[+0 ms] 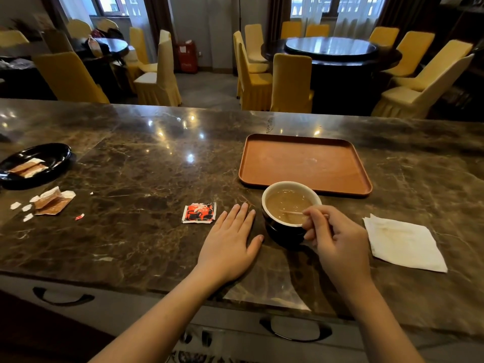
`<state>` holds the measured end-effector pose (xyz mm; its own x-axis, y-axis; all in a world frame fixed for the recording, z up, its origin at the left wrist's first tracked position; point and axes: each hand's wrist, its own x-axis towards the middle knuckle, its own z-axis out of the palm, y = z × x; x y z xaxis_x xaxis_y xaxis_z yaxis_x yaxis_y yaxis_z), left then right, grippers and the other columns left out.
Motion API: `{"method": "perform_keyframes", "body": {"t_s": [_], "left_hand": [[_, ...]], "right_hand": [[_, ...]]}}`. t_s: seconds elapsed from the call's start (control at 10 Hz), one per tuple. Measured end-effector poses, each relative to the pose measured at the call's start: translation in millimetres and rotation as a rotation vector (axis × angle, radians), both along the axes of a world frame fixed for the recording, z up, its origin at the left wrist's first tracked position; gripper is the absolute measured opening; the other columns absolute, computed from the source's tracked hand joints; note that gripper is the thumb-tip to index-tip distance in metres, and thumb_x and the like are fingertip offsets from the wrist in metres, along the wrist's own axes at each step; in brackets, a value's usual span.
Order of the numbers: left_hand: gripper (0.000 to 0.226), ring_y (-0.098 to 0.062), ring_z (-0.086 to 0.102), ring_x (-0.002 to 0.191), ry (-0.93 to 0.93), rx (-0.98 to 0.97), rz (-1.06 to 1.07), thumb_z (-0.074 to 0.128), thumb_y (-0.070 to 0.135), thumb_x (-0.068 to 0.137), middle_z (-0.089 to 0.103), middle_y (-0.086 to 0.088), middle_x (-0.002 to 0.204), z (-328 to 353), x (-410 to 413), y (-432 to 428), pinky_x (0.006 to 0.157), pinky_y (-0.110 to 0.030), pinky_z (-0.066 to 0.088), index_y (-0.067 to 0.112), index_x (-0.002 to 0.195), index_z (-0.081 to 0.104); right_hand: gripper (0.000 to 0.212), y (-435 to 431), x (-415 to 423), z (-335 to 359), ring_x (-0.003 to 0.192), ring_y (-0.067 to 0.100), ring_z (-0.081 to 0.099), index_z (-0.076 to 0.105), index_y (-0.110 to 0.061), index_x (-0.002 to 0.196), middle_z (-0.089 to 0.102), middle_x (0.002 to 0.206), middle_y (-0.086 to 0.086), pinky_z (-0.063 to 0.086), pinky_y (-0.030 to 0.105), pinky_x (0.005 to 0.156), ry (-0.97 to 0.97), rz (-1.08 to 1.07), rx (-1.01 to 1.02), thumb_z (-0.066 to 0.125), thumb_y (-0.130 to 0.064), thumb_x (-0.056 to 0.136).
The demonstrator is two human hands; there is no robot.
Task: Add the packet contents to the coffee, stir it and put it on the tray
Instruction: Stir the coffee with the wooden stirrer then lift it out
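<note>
A dark cup with a white inside (284,227) holds light brown coffee (285,204) and stands on the marble counter just in front of the brown tray (303,163). My right hand (336,239) pinches a thin stir stick (292,213) whose end dips into the coffee. Flat on the counter to the left of the cup lies my left hand (230,239), fingers spread, holding nothing. A torn red and white packet (199,212) lies left of that hand.
A white napkin (404,243) lies right of the cup. Torn brown packets and paper scraps (51,201) sit at the left, near a black dish (52,155) holding more packets. Yellow-covered chairs and dark round tables stand beyond the counter.
</note>
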<state>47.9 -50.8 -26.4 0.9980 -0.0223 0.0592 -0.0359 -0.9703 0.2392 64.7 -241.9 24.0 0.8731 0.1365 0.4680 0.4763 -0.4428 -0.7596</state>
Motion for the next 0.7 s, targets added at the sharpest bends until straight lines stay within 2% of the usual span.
{"method": "perform_keyframes", "body": {"t_s": [0.1, 0.2, 0.4, 0.7], "left_hand": [[0.061, -0.008, -0.007, 0.143, -0.005, 0.001, 0.003, 0.019, 0.052, 0.092, 0.0, 0.004, 0.157, 0, 0, 0, 0.116, -0.03, -0.007, 0.026, 0.145, 0.003], [0.061, -0.008, -0.007, 0.143, -0.008, -0.002, 0.002, 0.02, 0.052, 0.092, 0.0, 0.004, 0.157, 0, -1, 0, 0.115, -0.029, -0.008, 0.026, 0.145, 0.003], [0.061, -0.008, -0.007, 0.143, -0.012, -0.007, 0.003, 0.02, 0.052, 0.092, 0.0, 0.004, 0.157, 1, -1, 0, 0.115, -0.029, -0.008, 0.026, 0.145, 0.004], [0.061, -0.009, -0.007, 0.143, -0.01, -0.009, -0.005, 0.02, 0.051, 0.092, 0.0, 0.003, 0.158, 2, -1, -1, 0.114, -0.029, -0.009, 0.025, 0.145, 0.004]], "right_hand": [[0.018, -9, 0, 10, 0.06, 0.015, 0.062, 0.067, -0.019, 0.085, 0.066, 0.067, -0.002, 0.054, 0.028, 0.056, 0.113, 0.012, 0.074, 0.05, -0.019, 0.089], [0.02, -15, 6, 23, 0.057, 0.015, 0.06, 0.066, -0.018, 0.082, 0.065, 0.064, 0.001, 0.051, 0.027, 0.053, 0.132, -0.017, 0.044, 0.049, -0.02, 0.09], [0.019, -10, 15, 36, 0.059, 0.012, 0.059, 0.065, -0.013, 0.084, 0.06, 0.065, -0.006, 0.05, 0.026, 0.053, 0.028, -0.118, -0.136, 0.049, -0.02, 0.09], [0.018, -11, 14, 42, 0.062, 0.011, 0.058, 0.065, -0.009, 0.084, 0.062, 0.07, 0.001, 0.05, 0.027, 0.055, -0.108, -0.184, -0.212, 0.049, -0.017, 0.09]]}}
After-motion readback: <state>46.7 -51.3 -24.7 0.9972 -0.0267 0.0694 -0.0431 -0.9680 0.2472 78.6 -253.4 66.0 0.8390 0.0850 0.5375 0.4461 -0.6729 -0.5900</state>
